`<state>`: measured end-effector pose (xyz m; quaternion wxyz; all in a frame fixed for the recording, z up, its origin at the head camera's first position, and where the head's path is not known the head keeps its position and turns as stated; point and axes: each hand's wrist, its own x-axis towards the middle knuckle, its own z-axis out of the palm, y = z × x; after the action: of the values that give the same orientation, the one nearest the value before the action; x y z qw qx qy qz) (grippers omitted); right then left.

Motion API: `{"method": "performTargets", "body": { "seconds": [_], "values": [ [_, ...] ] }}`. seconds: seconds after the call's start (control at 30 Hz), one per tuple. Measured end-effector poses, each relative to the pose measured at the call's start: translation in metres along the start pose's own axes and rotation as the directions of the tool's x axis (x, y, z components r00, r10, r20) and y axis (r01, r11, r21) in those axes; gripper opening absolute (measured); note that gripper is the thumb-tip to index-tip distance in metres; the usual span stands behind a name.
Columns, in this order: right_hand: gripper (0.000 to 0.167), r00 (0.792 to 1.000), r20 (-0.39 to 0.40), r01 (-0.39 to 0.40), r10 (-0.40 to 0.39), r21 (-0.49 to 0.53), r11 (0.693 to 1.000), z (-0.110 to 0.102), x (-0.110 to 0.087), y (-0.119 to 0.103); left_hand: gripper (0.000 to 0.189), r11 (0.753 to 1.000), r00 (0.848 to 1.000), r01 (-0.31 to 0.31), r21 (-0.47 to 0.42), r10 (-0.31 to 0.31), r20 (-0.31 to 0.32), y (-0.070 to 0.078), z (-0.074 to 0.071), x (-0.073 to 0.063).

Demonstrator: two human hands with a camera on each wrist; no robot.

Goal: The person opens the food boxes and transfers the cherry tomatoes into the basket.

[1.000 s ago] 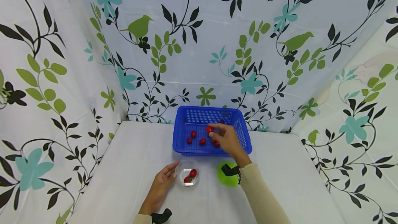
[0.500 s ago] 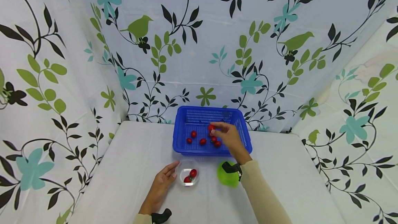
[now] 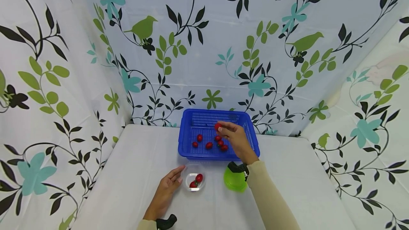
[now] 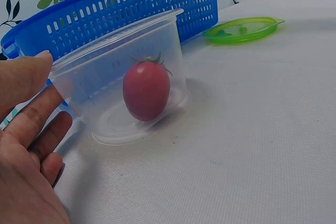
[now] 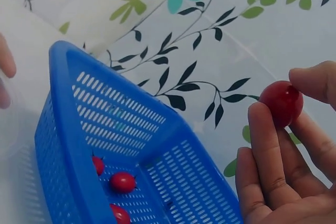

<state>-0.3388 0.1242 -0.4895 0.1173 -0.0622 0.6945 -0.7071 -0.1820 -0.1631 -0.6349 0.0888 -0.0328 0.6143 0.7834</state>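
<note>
My right hand (image 3: 238, 139) pinches a red cherry tomato (image 5: 282, 102) between thumb and fingers, raised above the blue plastic basket (image 3: 204, 156). Several more cherry tomatoes (image 3: 209, 145) lie on the basket's floor below. In front of the basket a small clear plastic container (image 3: 188, 174) stands upright on the table. Two cherry tomatoes (image 3: 199, 178) sit in it; the left wrist view plainly shows one with its green calyx. My left hand (image 3: 167, 185) rests beside the container, loosely extended fingers touching its left side near the rim.
A round green lid (image 3: 235, 182) lies flat on the white table (image 3: 134, 166), right of the container and below my right wrist. Behind the basket hangs a patterned curtain (image 3: 211, 63), which also closes off both sides.
My right hand has lifted slightly upward over the basket with the cherry tomato, uncovering more of the tomatoes below. My left hand and the container have stayed put.
</note>
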Motion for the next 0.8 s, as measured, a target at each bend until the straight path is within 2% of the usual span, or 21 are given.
{"method": "performTargets", "body": {
  "seconds": [0.2,0.4,0.8],
  "values": [
    [0.038,1.0,-0.009,0.012,-0.012,0.046,0.999,-0.001,0.007,0.001,0.05,1.0,1.0,-0.001,-0.001,0.001,0.005,-0.001,0.0,0.0],
    [0.035,0.999,-0.042,0.006,-0.006,-0.005,1.0,-0.005,0.015,-0.002,0.049,1.0,1.0,-0.009,-0.013,0.009,0.004,0.0,0.0,0.001],
    [0.031,0.999,-0.008,-0.037,0.037,-0.121,0.992,-0.022,0.032,-0.013,0.05,1.0,1.0,0.004,-0.016,-0.004,-0.003,0.0,0.0,0.0]
  ]
}}
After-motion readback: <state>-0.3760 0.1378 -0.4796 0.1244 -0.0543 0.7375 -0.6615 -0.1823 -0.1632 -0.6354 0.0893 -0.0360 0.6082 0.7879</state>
